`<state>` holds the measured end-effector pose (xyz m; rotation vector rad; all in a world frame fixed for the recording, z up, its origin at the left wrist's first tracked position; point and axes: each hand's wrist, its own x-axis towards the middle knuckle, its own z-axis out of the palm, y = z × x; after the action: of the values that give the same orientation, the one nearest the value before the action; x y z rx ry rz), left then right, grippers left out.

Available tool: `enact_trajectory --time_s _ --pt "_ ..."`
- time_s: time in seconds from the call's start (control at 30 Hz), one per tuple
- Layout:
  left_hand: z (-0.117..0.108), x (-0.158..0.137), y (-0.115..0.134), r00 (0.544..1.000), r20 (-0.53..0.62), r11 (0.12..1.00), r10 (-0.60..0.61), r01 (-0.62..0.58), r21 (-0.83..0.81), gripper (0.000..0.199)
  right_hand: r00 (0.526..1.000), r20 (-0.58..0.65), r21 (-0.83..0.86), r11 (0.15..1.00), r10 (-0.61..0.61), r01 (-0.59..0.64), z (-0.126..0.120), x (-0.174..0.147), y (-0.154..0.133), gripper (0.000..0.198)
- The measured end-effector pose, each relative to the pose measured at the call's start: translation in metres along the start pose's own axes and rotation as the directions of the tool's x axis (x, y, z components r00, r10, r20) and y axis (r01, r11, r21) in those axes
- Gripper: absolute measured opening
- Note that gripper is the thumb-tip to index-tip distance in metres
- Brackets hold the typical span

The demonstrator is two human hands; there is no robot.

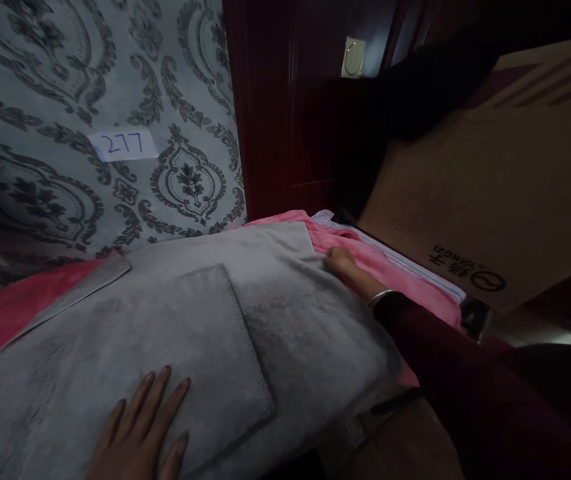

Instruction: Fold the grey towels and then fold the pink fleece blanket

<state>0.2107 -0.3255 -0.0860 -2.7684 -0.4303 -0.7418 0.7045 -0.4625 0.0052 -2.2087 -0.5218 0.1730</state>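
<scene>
A large grey plush cloth [315, 327] lies spread over pink cloth [385, 267]; whether it is a blanket or a garment I cannot tell. On its front part rests a raised rectangular layer [215, 340] of the same grey plush, like a folded piece or a pocket. My left hand [138, 427] lies flat on the grey cloth at the bottom, fingers spread. At the cloth's far right corner, my right hand [345, 263] has its fingers curled on the grey edge, beside the pink cloth. The fingertips there are partly hidden.
Patterned wallpaper [185, 173] with a paper label [123, 145] reading 277 rises behind. Right of it stands a dark red wooden panel [285, 107] with a light switch plate [353, 58]. A big cardboard box [495, 187] leans at the right. Red cloth [25, 300] shows at the left.
</scene>
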Motion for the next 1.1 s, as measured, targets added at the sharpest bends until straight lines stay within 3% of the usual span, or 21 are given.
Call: enact_trajectory --time_s 0.13,0.33,0.4,0.47,0.5,0.53,0.6,0.67,0.7,0.8,0.97,1.03,1.1 --pt "-0.001 0.0 0.001 1.0 -0.005 1.0 -0.006 0.006 -0.012 0.072 0.99 -0.118 -0.25 0.962 0.079 -0.107 0.006 0.023 -0.003 0.032" --pt "-0.016 0.003 0.017 0.994 0.085 0.998 -0.066 0.068 -0.015 0.064 0.991 -0.058 -0.416 0.899 0.125 -0.137 0.011 0.003 0.006 0.04" --pt "-0.02 0.005 0.023 0.984 0.141 0.993 -0.11 0.114 -0.027 0.06 0.995 -0.019 -0.446 0.89 0.098 -0.096 0.014 -0.01 0.0 0.045" --pt "-0.023 0.007 0.027 0.969 0.197 0.986 -0.15 0.161 -0.039 0.058 0.994 0.077 -0.445 0.889 -0.079 0.105 0.027 -0.036 -0.013 0.055" --pt "-0.024 0.007 0.029 0.962 0.219 0.983 -0.165 0.178 -0.043 0.057 0.964 0.143 -0.419 0.869 -0.223 0.263 0.038 -0.057 -0.02 0.058" --pt "-0.025 0.008 0.03 0.955 0.24 0.98 -0.175 0.192 -0.047 0.058 0.899 0.213 -0.371 0.819 -0.384 0.438 0.051 -0.082 -0.027 0.06" --pt "-0.027 0.009 0.034 0.943 0.272 0.975 -0.191 0.214 -0.056 0.058 0.713 0.321 -0.248 0.671 -0.624 0.699 0.08 -0.14 -0.038 0.063" --pt "-0.031 0.01 0.037 0.931 0.299 0.969 -0.207 0.238 -0.069 0.06 0.581 0.417 -0.156 0.575 -0.698 0.803 0.109 -0.197 -0.041 0.064" --pt "-0.032 0.012 0.038 0.925 0.312 0.964 -0.218 0.253 -0.076 0.061 0.559 0.467 -0.136 0.57 -0.685 0.811 0.121 -0.22 -0.04 0.064" --pt "-0.038 0.015 0.038 0.897 0.377 0.949 -0.23 0.293 -0.119 0.063 0.577 0.558 -0.102 0.641 -0.597 0.761 0.143 -0.253 -0.031 0.063" --pt "-0.045 0.003 0.018 0.866 0.451 0.926 -0.216 0.328 -0.187 0.069 0.636 0.516 -0.051 0.72 -0.574 0.692 0.142 -0.244 -0.018 0.063" --pt "-0.048 -0.014 0.003 0.859 0.432 0.908 -0.275 0.379 -0.176 0.07 0.676 0.494 -0.044 0.761 -0.547 0.647 0.136 -0.242 -0.017 0.061" --pt "-0.052 -0.035 -0.013 0.832 0.409 0.872 -0.376 0.467 -0.147 0.071 0.749 0.452 -0.023 0.833 -0.485 0.553 0.132 -0.245 -0.016 0.062"
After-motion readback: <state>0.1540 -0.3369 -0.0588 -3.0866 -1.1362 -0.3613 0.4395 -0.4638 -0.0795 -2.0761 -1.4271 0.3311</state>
